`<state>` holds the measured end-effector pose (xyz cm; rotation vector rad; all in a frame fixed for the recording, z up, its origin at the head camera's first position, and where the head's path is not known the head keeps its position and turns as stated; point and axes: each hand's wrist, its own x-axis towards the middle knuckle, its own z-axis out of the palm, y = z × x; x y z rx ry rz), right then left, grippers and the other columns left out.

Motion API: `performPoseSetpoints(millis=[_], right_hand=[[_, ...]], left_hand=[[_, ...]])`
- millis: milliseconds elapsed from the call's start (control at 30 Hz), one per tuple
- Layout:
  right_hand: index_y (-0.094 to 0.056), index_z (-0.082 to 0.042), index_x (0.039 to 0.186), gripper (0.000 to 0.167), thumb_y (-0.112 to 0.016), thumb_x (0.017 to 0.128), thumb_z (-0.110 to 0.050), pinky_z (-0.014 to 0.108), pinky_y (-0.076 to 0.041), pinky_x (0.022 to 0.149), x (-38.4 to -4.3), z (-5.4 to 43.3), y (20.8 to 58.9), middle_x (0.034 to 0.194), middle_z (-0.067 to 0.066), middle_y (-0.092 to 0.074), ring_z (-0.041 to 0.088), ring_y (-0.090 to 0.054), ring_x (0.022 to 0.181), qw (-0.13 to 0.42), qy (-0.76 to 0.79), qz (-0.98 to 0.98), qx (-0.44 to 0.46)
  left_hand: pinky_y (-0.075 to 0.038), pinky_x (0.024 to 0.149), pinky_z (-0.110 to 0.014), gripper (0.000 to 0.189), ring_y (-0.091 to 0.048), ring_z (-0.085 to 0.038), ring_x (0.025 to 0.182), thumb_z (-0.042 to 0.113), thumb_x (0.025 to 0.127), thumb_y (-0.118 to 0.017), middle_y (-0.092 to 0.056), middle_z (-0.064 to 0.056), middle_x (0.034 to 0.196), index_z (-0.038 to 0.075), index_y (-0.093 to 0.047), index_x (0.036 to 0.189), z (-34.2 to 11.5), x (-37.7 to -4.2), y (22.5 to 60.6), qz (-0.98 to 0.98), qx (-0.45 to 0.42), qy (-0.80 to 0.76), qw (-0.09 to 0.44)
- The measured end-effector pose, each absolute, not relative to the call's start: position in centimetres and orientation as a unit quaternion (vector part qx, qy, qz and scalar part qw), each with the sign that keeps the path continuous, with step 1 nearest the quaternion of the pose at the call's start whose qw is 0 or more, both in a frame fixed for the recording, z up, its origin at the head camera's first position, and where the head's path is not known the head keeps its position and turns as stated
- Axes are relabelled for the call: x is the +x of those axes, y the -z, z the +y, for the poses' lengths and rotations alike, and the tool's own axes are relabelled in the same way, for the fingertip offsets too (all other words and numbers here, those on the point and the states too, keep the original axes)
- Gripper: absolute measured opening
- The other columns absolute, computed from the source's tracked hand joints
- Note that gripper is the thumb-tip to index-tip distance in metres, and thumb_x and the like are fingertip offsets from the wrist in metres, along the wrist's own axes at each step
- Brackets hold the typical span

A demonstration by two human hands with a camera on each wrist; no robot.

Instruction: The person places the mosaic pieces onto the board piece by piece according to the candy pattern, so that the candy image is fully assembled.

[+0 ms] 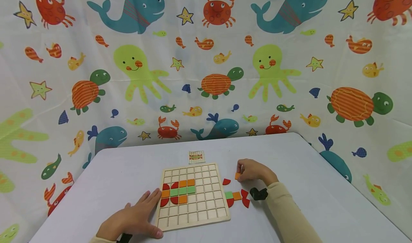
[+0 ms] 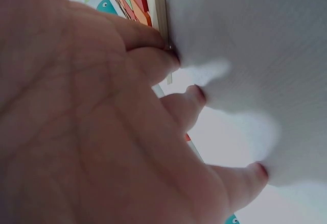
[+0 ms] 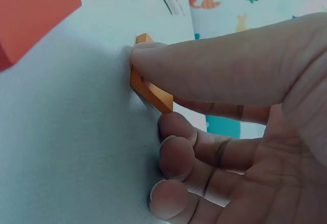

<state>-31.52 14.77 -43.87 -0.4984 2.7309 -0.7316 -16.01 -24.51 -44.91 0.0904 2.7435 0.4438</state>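
A wooden grid board (image 1: 209,203) lies on the table, with red quarter circles, orange squares and a row of green squares (image 1: 182,191) set in its left part. My left hand (image 1: 130,216) is spread at the board's left edge, fingers extended and touching the frame; the left wrist view shows its palm (image 2: 92,122). Right of the board, my right hand (image 1: 255,171) pinches an orange square tile (image 3: 156,95) at the table surface, the thumb over it. The index fingertip is partly hidden behind the tile and thumb.
Loose by the board's right side lie a green square (image 1: 228,195), an orange square (image 1: 236,196) and several red quarter circles (image 1: 226,181). Beyond the board's far edge is a small pattern card (image 1: 196,157). A sea-animal curtain (image 1: 193,64) hangs behind the white table (image 1: 128,171).
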Motion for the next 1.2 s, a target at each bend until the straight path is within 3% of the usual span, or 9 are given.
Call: performPoseSetpoints(millis=[300, 567, 733, 1200], right_hand=[[-0.064, -0.009, 0.093, 0.022, -0.086, 0.089, -0.008, 0.032, -0.05, 0.072, -31.4, 15.0, 43.8, 0.086, 0.005, -0.06, 0.021, -0.056, 0.083, 0.116, 0.293, 0.934, -0.167], [-0.078, -0.012, 0.098, 0.011, -0.077, 0.093, -0.002, 0.031, -0.053, 0.071, -32.0, 15.8, 44.2, 0.084, 0.002, -0.065, 0.02, -0.059, 0.077, 0.115, 0.333, 0.914, -0.202], [-0.08, -0.007, 0.1, 0.009, -0.075, 0.095, -0.002, 0.031, -0.056, 0.073, -32.0, 16.3, 44.3, 0.084, 0.002, -0.069, 0.02, -0.061, 0.075, 0.117, 0.378, 0.895, -0.206], [-0.078, 0.001, 0.113, 0.018, -0.071, 0.097, 0.001, 0.036, -0.063, 0.082, -32.2, 16.1, 44.5, 0.091, 0.007, -0.073, 0.022, -0.07, 0.076, 0.11, 0.453, 0.867, -0.176]], left_hand=[[-0.006, 0.106, -0.091, 0.13, -0.012, -0.051, 0.159, 0.058, 0.063, -0.097, -0.027, -0.019, 0.174, 0.007, -0.036, 0.166, -24.4, -15.9, 44.8, 0.97, 0.03, -0.158, 0.181], [-0.007, 0.106, -0.091, 0.13, -0.013, -0.05, 0.159, 0.058, 0.063, -0.097, -0.027, -0.019, 0.173, 0.007, -0.037, 0.166, -24.4, -16.0, 44.9, 0.97, 0.029, -0.157, 0.182], [-0.006, 0.106, -0.092, 0.129, -0.013, -0.051, 0.159, 0.057, 0.063, -0.097, -0.027, -0.019, 0.173, 0.007, -0.037, 0.166, -24.5, -16.0, 44.9, 0.97, 0.029, -0.158, 0.182], [-0.006, 0.106, -0.091, 0.129, -0.012, -0.051, 0.159, 0.056, 0.064, -0.098, -0.028, -0.019, 0.173, 0.007, -0.037, 0.166, -24.3, -15.8, 44.6, 0.97, 0.029, -0.16, 0.181]])
